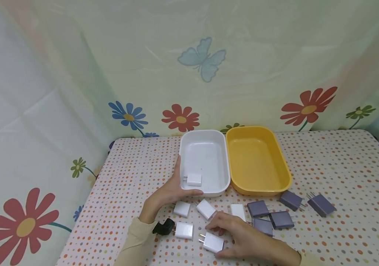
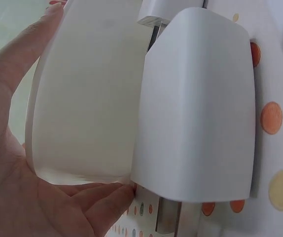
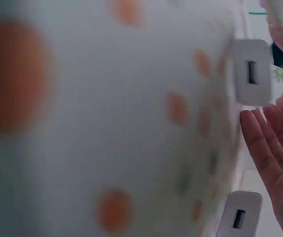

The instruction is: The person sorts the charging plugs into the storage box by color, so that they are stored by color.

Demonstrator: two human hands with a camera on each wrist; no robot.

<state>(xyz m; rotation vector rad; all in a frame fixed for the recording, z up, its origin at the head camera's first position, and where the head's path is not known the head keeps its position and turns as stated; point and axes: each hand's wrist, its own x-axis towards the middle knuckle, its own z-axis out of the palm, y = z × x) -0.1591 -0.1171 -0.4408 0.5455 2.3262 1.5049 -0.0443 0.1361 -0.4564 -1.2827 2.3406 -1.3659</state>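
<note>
My left hand (image 1: 172, 186) holds the near-left corner of a white tray (image 1: 206, 137), thumb along its front and fingers on its left side. A white charger (image 1: 194, 180) lies in that tray. On the table, my right hand (image 1: 239, 234) curves around another white charger (image 1: 213, 243), whose prongs point left. In the right wrist view, the fingers (image 3: 260, 143) lie close beside this charger (image 3: 252, 89); a firm grip cannot be made out. More white chargers (image 1: 183, 231) are scattered near the tray, one (image 2: 195, 108) close up in the left wrist view.
To the right of the white tray stands a yellow tray (image 1: 255, 159). Several dark purple chargers (image 1: 281, 220) lie in front of it, prongs facing various ways. The dotted tablecloth (image 1: 335, 159) meets a floral curtain (image 1: 242, 81) at the back.
</note>
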